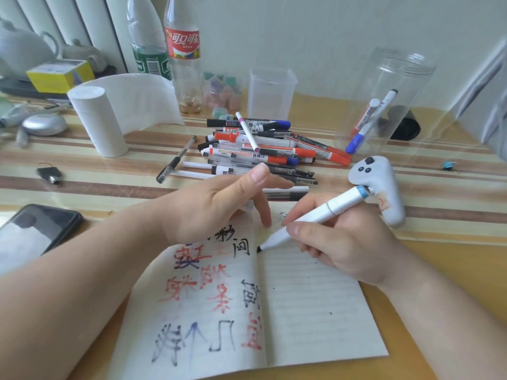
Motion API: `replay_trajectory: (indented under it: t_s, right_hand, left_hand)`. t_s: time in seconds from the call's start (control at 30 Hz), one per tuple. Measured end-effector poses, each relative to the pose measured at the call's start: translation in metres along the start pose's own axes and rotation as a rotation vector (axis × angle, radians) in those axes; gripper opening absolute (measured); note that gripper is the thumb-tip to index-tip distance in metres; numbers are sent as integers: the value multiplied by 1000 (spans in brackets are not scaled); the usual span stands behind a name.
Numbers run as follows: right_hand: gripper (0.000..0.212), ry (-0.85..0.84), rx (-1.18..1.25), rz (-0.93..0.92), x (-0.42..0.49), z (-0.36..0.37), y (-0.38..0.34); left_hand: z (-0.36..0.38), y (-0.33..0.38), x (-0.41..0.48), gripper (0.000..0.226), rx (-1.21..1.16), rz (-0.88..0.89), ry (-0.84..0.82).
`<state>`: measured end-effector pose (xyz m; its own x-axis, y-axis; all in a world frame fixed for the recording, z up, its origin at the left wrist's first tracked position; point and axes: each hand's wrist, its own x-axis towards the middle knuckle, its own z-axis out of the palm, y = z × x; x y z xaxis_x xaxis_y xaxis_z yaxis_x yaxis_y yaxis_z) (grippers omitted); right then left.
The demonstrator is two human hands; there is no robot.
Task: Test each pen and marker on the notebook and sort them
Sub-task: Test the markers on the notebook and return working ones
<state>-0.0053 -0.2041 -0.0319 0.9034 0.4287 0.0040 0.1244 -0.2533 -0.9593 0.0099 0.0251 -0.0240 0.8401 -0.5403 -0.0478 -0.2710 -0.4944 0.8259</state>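
White blue-banded plastic marker (pixel 315 216): light, rigid, probably slick; right hand (pixel 343 242) pinches its lower barrel over the lined paper notebook (pixel 315 311), while the left hand (pixel 214 207), fingers straight, steadies the page.

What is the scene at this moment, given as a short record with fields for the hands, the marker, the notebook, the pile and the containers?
right hand: grips a white marker, tip down
marker tip: at the right page, near the fold
left hand: fingers spread, index fingertip on the notebook
notebook: open; left page full of red, blue and black characters, right page mostly blank
pile: many pens and markers, behind the notebook
round clear jar: two markers inside
square clear container: looks empty
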Motion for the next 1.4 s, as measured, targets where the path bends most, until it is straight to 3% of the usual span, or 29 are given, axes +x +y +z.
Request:
replay_trajectory:
  t_s: [0.27,0.37,0.5,0.77,1.17,1.4]
  right_hand:
    - [10,150,-115,-9,2,-7,2]
    - [9,101,16,-27,-1,-3,2]
    - [9,74,-105,-48,-1,-2,2]
    - [10,-43,-39,-26,-4,3,-3]
    - [6,2,-123,-41,-3,-1,-2]
    - [8,26,-52,-54,-1,-1,0]
  left_hand:
    - [-1,4,-1,82,20,-45,8]
    - [-1,4,-1,81,19,-52,3]
    - [-1,3,0,77,23,-56,-1]
    - [-2,2,0,78,17,-54,-10]
    - [-1,3,0,77,38,-41,6]
    - [-1,1,1,78,57,-31,-6]
